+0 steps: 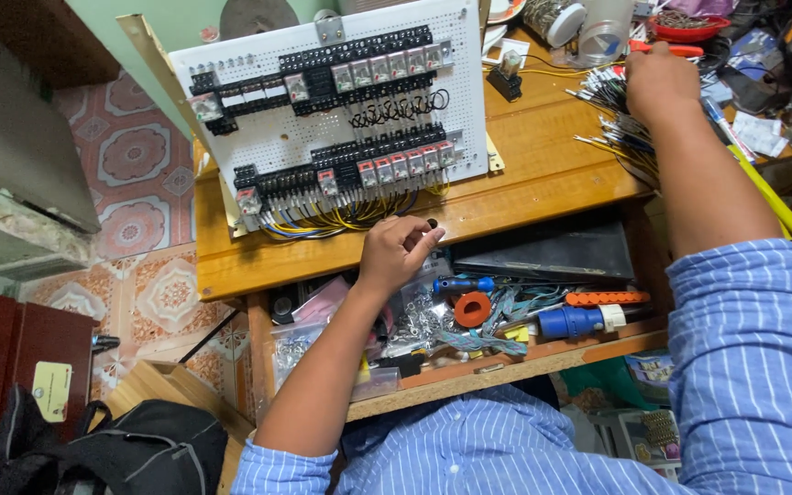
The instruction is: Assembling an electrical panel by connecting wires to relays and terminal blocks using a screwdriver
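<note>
Left hand (396, 252) pinching small dark part (432, 223) at fingertips, just below panel wiring (341, 218). Right hand (660, 82) closing on wire bundle (611, 115). Risking part slipping into open drawer (469, 321) directly beneath pinch; loose wires snagging.

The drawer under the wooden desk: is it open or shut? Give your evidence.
Open. The drawer is pulled out, exposing tools and bags inside.

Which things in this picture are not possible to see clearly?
- Head view: the small dark part at the left hand fingertips is too small to identify.
- Right hand: its fingers are hidden behind the hand itself, among the wire bundle.
- Open drawer: the left forearm covers part of its contents.
</note>
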